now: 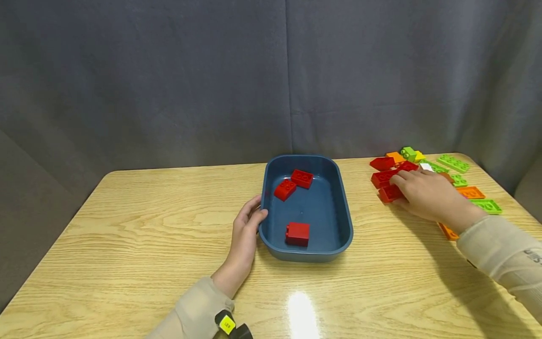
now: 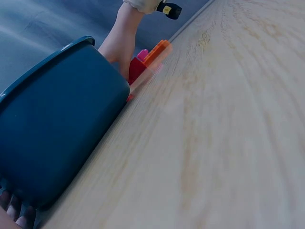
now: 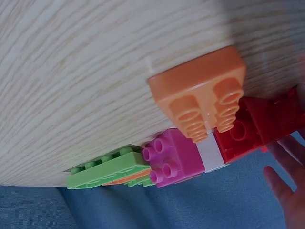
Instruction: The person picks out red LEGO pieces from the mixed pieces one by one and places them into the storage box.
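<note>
A dark blue plastic bin [image 1: 305, 256] stands on the table with three red toy building bricks inside, one of them a brick [image 1: 298, 234] near its front end. At the bin's left side, my left hand [image 1: 242, 235] holds the wall, thumb at the rim and fingers along the outside. My right hand [image 1: 432, 194] reaches into the bricks at the right and pinches a red brick [image 1: 388, 193] between thumb and fingers. More red bricks [image 1: 381, 179] lie right beside those fingers. In the right wrist view, red bricks [image 3: 243, 131] partly hide behind an orange brick [image 3: 205, 90].
Around my right hand lie several other bricks: a green plate [image 1: 454, 163], an orange one [image 1: 471, 192], another green one [image 1: 487, 206] and a pink brick [image 3: 174, 157]. A grey curtain [image 1: 203, 84] hangs behind the wooden table [image 1: 139, 235].
</note>
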The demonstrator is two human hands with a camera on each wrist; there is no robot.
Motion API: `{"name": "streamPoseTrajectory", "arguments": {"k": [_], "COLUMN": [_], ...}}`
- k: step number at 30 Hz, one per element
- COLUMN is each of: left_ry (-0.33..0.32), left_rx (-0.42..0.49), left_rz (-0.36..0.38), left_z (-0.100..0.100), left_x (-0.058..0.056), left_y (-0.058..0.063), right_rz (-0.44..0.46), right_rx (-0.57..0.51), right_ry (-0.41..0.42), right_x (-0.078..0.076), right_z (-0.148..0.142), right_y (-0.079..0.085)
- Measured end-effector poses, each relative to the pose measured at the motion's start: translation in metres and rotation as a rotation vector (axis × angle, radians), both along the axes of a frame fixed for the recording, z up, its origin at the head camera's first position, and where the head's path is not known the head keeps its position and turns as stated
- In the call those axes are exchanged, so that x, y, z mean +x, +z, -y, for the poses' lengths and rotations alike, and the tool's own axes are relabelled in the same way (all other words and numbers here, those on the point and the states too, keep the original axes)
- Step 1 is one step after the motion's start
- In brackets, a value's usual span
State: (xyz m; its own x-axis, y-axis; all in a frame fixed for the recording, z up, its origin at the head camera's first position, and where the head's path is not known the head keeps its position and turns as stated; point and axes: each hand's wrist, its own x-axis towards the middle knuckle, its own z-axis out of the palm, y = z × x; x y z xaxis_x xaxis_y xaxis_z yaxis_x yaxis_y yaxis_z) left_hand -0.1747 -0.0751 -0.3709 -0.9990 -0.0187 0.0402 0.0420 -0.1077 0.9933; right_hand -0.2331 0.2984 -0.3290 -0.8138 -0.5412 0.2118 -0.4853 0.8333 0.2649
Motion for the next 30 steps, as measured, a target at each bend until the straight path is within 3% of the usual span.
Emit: {"name": "streamPoseTrajectory", "arguments": {"k": [18,30], "left_ry": [-0.001,-0.004], "left_rx": [-0.002,0.002], "left_rz": [-0.002,0.0], "left_z": [0.0,0.0], "left_x": [0.0,0.001], "left_y": [0.0,0.001], "right_rz": [-0.004,-0.099], "right_rx": [-0.057,-0.092], "right_ry": [-0.047,-0.035], "right_x": [0.003,0.0], "right_z": [0.005,0.012], "right_y": [0.004,0.003]}}
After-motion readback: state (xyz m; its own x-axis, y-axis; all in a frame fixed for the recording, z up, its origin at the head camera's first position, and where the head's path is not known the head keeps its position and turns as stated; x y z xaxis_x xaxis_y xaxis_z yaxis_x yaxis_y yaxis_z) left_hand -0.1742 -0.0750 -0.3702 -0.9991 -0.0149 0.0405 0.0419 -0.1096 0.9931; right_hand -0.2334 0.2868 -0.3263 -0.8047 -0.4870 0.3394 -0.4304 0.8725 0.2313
